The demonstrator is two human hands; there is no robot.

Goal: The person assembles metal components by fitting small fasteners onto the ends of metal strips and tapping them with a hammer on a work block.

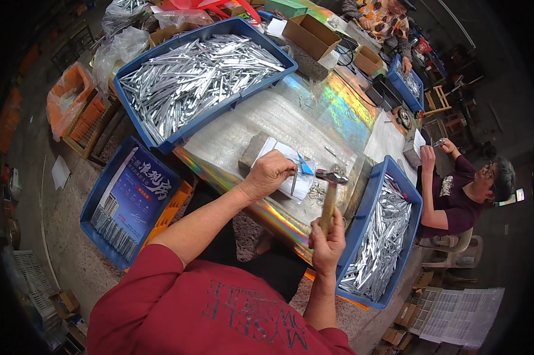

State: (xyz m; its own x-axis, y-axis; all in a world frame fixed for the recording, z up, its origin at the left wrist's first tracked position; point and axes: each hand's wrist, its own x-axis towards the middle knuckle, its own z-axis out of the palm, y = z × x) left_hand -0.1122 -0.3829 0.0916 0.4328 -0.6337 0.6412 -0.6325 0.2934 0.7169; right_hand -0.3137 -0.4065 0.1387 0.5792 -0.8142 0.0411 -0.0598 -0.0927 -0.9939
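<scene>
My left hand [271, 173] pinches a thin metal strip [294, 181], held upright at the edge of a white sheet [301, 190]. The sheet lies over a grey block [253, 151], and a small blue piece [304, 165] rests beside my fingertips. My right hand [327, 241] is wrapped round the wooden handle of a hammer [328, 208]. Its metal head is raised just right of the strip, apart from it. Small metal rings [315, 193] lie on the worktable [219, 133] below the hammer head.
Blue trays heaped with metal strips stand at far left [173, 147] and right [370, 184]. A lower blue tray [95, 222] holds strips under a printed sheet. Cardboard boxes [309, 36] sit at the back. Co-workers sit at right [456, 198] and far right [391, 23].
</scene>
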